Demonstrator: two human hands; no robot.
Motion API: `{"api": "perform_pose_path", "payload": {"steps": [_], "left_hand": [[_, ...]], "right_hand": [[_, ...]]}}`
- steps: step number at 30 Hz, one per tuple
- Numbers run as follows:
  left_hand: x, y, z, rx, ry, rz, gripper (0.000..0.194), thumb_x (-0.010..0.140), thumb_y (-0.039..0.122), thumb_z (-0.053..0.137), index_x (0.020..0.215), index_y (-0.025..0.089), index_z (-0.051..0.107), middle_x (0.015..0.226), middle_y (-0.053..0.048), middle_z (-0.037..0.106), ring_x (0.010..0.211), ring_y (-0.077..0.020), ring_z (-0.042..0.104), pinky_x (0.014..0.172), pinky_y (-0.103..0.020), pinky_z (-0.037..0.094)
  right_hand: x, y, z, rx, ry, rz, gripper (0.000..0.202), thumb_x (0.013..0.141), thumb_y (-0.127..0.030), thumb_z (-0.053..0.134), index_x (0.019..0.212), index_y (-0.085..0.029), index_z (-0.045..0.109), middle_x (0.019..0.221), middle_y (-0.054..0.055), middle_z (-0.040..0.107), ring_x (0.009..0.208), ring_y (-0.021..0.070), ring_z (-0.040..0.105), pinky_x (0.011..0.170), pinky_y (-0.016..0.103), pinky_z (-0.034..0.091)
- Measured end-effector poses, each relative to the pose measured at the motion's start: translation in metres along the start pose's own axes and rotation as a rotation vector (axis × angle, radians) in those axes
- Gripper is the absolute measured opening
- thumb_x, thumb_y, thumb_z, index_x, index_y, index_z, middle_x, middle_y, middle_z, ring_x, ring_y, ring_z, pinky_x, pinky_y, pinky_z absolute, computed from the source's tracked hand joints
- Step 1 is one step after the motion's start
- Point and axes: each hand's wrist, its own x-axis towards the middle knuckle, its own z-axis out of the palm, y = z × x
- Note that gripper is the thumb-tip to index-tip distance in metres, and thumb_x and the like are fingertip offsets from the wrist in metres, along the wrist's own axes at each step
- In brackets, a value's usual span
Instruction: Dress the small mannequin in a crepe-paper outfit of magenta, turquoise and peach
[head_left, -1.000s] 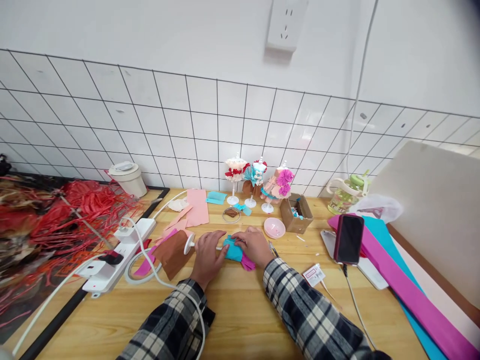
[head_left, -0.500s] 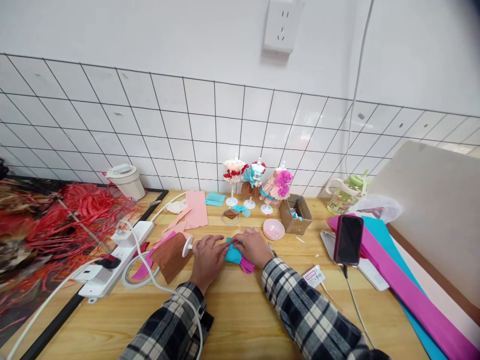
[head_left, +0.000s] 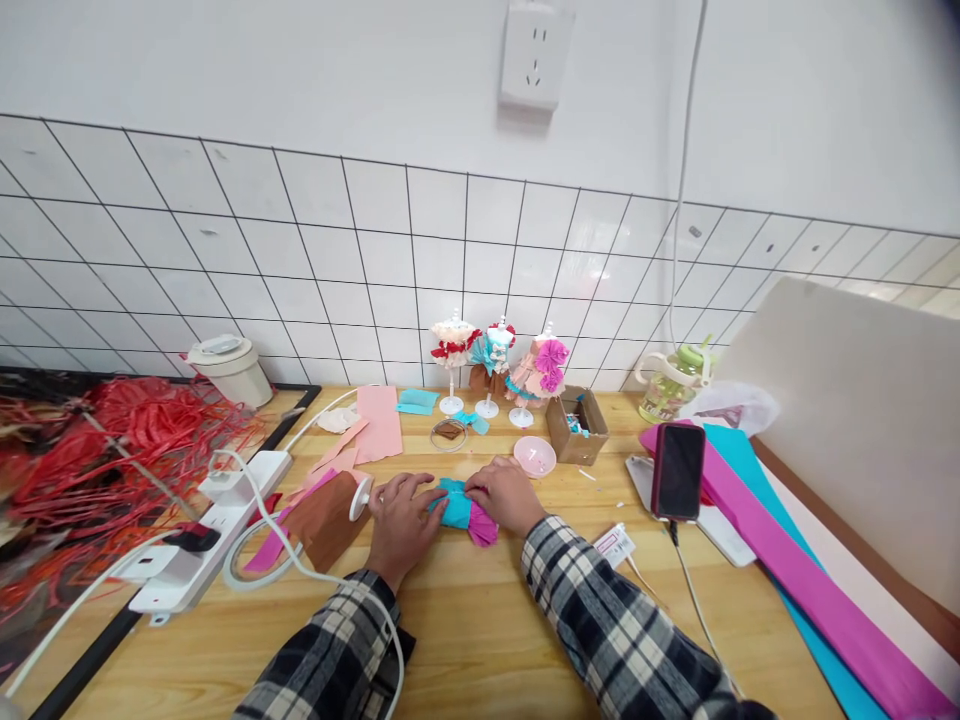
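A small piece wrapped in blue crepe paper (head_left: 454,506) lies between my hands, with a ruffled magenta paper (head_left: 482,524) at its right end. My left hand (head_left: 403,520) rests over its left side, fingers bent onto it and onto a white stand whose round base (head_left: 360,498) sticks out to the left. My right hand (head_left: 508,495) pinches the upper right edge of the blue paper with thumb and forefinger. What lies under my left palm is hidden.
Three small dressed stands (head_left: 452,375) are at the back, beside a cardboard box (head_left: 577,428) and a pink dish (head_left: 535,457). Left are brown paper (head_left: 327,520), a looping cable and a power strip (head_left: 217,530); right, a phone (head_left: 678,472) and coloured paper strips (head_left: 802,540).
The view has turned slightly right. My fingers have drawn apart a little, so more of the blue paper shows between them.
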Motion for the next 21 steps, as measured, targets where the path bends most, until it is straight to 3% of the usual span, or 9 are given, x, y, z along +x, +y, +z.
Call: {"api": "perform_pose_path", "payload": {"steps": [15,21], "left_hand": [[0.0029,0.0015,-0.0015,-0.013,-0.041,0.008,0.022,0.087,0.037,0.05,0.093,0.031,0.071,0.098,-0.005,0.069,0.1,-0.0283,0.054,0.092,-0.052,0.027],[0.0035,0.002,-0.0023,-0.024,-0.044,0.021,0.023,0.087,0.038,0.05,0.096,0.032,0.07,0.096,-0.004,0.07,0.098,-0.028,0.055,0.092,-0.052,0.027]], "right_hand": [[-0.0058,0.0022,-0.0077,0.008,-0.023,-0.054,0.014,0.087,-0.027,0.055,0.089,-0.02,0.067,0.091,0.003,0.064,0.093,0.018,0.048,0.082,0.032,0.031],[-0.0085,-0.0046,-0.0103,0.022,0.073,-0.066,0.029,0.087,-0.022,0.052,0.113,-0.03,0.062,0.121,0.002,0.057,0.111,0.0199,0.043,0.092,0.036,0.029]]}}
